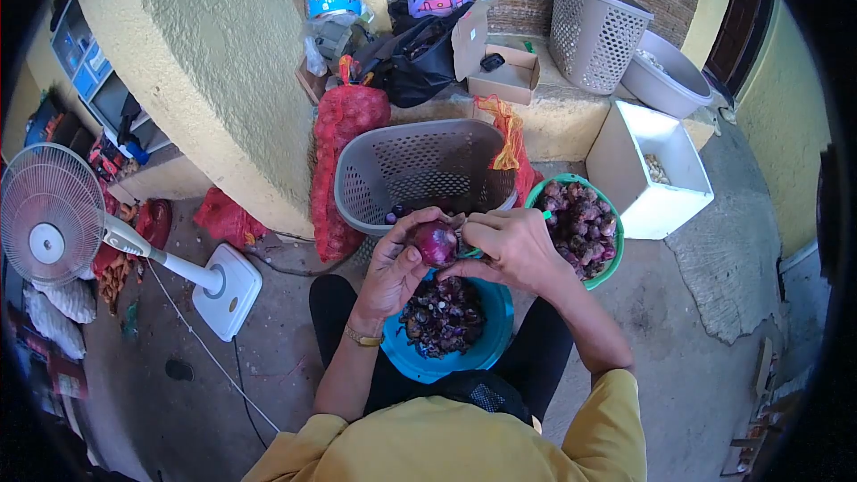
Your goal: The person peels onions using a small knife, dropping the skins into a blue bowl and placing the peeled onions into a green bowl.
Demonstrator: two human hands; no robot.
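Observation:
A purple-red onion (434, 244) is gripped in the fingers of my left hand (389, 275), above a blue basin (502, 321). My right hand (511, 248) is closed around a slim green-handled tool (547, 215), close against the onion's right side; its working end cannot be made out. Dark onion skins and scraps (444, 317) lie in the blue basin between my legs. Just beyond my hands stands a grey perforated basket (420, 136) with a few onions at its bottom. To the right, a green basin (616, 254) is heaped with unpeeled onions (578, 221).
Red mesh sacks (337, 170) stand left of the basket. A white fan (228, 290) is on the floor at left, with cords nearby. A white box (647, 180), a tall grey basket (594, 31) and a grey tub (665, 80) are at right. A ledge holds bags and a cardboard box (504, 76).

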